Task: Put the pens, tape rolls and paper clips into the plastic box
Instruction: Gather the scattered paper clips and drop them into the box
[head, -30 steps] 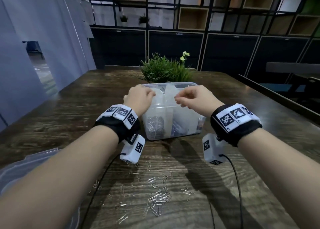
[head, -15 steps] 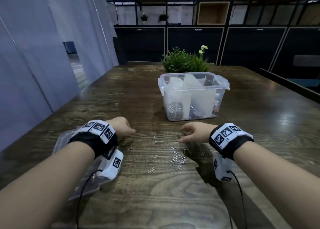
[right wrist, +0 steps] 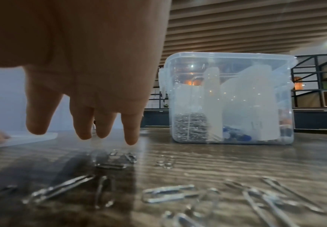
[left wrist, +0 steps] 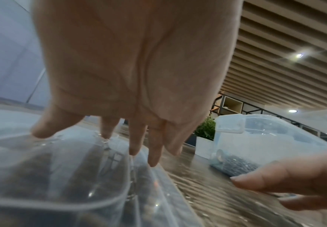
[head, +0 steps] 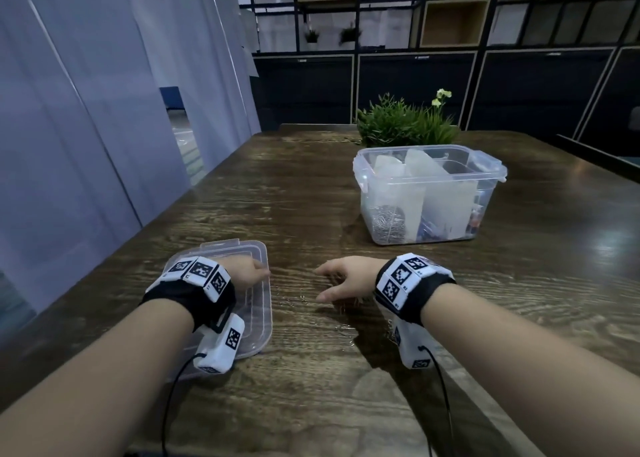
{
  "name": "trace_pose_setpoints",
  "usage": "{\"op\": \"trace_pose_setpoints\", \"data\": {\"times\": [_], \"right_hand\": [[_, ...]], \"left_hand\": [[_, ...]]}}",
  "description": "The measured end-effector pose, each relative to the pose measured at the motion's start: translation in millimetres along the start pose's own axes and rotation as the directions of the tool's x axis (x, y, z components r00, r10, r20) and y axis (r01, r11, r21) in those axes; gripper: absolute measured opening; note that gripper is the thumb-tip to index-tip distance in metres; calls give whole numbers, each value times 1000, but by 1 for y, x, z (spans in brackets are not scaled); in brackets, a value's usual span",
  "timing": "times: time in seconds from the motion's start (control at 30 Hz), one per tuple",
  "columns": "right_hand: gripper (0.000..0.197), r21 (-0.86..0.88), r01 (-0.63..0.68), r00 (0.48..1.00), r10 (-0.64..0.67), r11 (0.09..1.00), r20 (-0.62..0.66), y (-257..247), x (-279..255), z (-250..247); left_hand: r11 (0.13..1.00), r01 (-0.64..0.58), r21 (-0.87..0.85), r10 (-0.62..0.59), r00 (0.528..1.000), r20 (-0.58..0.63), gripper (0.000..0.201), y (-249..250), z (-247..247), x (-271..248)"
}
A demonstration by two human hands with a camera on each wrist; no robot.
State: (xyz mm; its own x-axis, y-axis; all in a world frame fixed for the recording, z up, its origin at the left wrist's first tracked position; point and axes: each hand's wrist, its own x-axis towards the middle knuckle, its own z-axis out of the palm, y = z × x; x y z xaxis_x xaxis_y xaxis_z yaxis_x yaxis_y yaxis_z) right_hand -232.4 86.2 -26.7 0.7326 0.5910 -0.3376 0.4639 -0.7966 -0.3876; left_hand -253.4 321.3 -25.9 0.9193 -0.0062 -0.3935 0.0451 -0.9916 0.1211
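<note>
Open wooden table (head: 363, 404) lies between the hands and the plastic box (head: 429, 193), littered with loose paper clips (right wrist: 168, 195). A flat clear lid (head: 256, 321) blocks the left; a potted plant (head: 405, 124) stands seemingly just behind the box.

No readable words or numbers anywhere; only black-and-white square code markers on the wristbands (head: 405, 278).

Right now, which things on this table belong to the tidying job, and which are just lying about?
Part of the job:
clear plastic box with white dividers
loose silver paper clips on the wood
left hand
right hand

Just lying about:
clear plastic lid
green potted plant
dark wooden table
</note>
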Motion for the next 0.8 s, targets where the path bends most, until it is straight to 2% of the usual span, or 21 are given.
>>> {"op": "trace_pose_setpoints", "data": {"times": [0.27,0.37,0.47,0.6,0.7,0.8], "right_hand": [[69,-103,124,990,-116,987,83,-29,33,4],[62,-192,216,969,-186,957,162,-43,42,10],[59,-246,258,956,-210,934,202,-49,43,16],[54,-239,236,967,-204,942,151,-31,22,17],[46,-192,181,982,-166,965,92,-5,-10,16],[34,-83,95,995,-98,992,-36,22,-42,8]], "left_hand": [[990,-5,-137,-15,989,-145,31,-32,-12,19],[985,-45,-165,9,978,-211,34,-27,-20,20],[974,-106,-198,62,974,-217,31,-12,-25,18],[964,-141,-225,99,977,-189,28,9,-20,15],[964,-162,-213,129,978,-162,33,26,-10,12],[962,-172,-211,142,978,-151,44,41,2,7]]}}
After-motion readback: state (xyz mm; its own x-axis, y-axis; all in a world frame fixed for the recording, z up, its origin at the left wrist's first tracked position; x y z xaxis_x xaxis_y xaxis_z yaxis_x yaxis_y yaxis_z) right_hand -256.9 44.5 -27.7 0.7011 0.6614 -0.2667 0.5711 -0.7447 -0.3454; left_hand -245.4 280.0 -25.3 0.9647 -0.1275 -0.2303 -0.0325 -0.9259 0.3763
